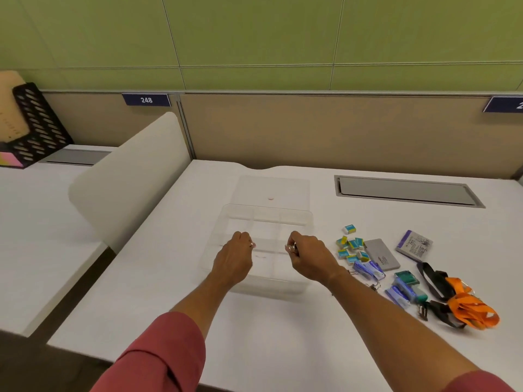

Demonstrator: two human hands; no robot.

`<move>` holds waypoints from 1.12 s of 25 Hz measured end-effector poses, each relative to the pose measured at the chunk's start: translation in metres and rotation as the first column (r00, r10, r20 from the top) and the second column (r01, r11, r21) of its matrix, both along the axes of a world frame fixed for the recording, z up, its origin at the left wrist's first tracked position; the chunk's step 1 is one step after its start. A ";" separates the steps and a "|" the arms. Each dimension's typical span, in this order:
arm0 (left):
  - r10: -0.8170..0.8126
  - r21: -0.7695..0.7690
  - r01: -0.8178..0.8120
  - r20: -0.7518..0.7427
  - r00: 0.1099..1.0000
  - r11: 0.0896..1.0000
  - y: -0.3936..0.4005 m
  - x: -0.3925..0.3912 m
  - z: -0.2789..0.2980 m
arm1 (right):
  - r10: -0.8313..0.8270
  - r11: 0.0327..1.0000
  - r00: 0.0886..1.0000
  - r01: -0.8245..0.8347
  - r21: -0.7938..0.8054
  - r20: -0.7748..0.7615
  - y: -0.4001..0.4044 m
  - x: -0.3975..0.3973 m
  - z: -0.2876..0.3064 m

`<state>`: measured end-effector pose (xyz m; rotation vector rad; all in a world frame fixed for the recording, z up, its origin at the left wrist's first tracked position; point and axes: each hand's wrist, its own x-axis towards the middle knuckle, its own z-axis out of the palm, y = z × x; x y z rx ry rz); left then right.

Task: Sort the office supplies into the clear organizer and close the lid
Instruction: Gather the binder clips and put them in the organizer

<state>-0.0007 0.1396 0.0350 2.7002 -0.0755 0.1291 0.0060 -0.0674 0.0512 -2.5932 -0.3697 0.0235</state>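
a: where is your clear organizer (294, 222)?

b: it sits open in the middle of the white desk (169, 292), its compartments bare. the clear lid (271, 188) lies flat on the desk just behind it, touching or nearly so.

a: and your hands?

b: both hover over the organizer. your left hand (235, 258) has its fingers curled; whether they pinch anything, i cannot tell. your right hand (307, 256) pinches a small shiny thing (291, 247), too blurred to name.

a: the supplies?

b: to your right: small teal boxes (351, 247), a grey case (382, 254), blue staplers (369, 270), an orange lanyard (469, 306) tangled with a black strap (433, 278).
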 end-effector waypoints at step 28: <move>-0.325 0.145 0.371 -0.265 0.908 0.917 0.085 0.065 -0.046 | -0.170 0.985 0.985 0.169 -0.039 -0.008 0.093 0.019 -0.018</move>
